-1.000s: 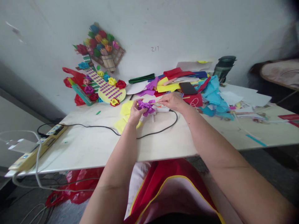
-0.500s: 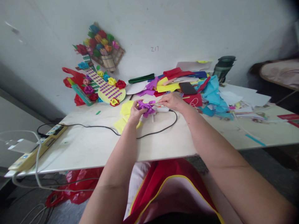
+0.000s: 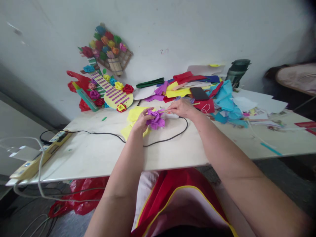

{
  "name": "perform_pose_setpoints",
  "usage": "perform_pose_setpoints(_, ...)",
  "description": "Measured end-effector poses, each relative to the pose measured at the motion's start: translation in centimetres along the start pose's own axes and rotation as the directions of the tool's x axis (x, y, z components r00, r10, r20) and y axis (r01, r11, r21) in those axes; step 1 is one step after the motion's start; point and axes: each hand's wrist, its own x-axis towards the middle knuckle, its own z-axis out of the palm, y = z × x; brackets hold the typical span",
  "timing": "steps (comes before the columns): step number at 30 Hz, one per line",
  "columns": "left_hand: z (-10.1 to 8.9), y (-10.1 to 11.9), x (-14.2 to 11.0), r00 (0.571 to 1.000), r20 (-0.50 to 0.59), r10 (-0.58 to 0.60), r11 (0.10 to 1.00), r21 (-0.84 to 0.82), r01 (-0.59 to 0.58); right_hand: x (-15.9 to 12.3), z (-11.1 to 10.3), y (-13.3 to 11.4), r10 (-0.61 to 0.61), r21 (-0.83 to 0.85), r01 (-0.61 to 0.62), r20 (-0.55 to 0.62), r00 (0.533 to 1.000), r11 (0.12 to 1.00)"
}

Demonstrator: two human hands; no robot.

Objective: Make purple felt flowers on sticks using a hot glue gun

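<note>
A crumpled purple paper flower [image 3: 157,119] is pinched in my left hand [image 3: 143,119], its petals spreading to the right of the fingers. My right hand [image 3: 181,108] grips a thin wooden stick [image 3: 163,111], whose left end reaches the flower's upper edge; the other end sticks out past the hand. Behind the flower lies a white tool [image 3: 172,116] with a black cord [image 3: 186,126], partly hidden by my right hand. Yellow paper pieces [image 3: 134,113] lie under and beside my left hand.
A paper-flower guitar [image 3: 116,95] leans at the back left near a glue bottle [image 3: 86,98]. Coloured paper, a dark phone [image 3: 198,93] and a green bottle [image 3: 237,73] are at the back. A power strip [image 3: 40,156] sits on the table's left edge.
My left hand has turned the purple flower and brought it slightly lower, so more petals face the camera. The right hand with the stick stays nearly where it was.
</note>
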Motion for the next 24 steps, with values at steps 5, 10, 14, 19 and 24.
perform_pose_setpoints(5, 0.05, 0.26, -0.14, 1.000, -0.002, 0.029, 0.999, 0.024, -0.029, -0.02, -0.03, -0.10, -0.011, -0.008, 0.011, -0.010, 1.000, 1.000)
perform_pose_setpoints(10, 0.05, 0.30, -0.17, 0.998, -0.009, 0.055, 0.998, 0.030, -0.055, -0.06, -0.29, -0.35, -0.024, 0.004, 0.024, 0.003, 1.000, 1.000)
perform_pose_setpoints(14, 0.00, 0.27, -0.16, 0.997, -0.006, 0.078, 0.996, 0.046, -0.078, -0.10, -0.47, -0.53, -0.018, -0.002, 0.018, 0.020, 1.000, 1.000)
perform_pose_setpoints(19, 0.01, 0.35, -0.27, 0.992, -0.004, 0.128, 0.986, 0.108, -0.127, -0.08, -0.46, -0.64, -0.011, -0.009, 0.011, -0.005, 1.000, 1.000)
perform_pose_setpoints(24, -0.01, 0.39, -0.22, 0.982, -0.017, 0.189, 0.973, 0.138, -0.185, -0.08, -0.40, -0.78, -0.001, -0.008, 0.001, -0.037, 0.999, 1.000)
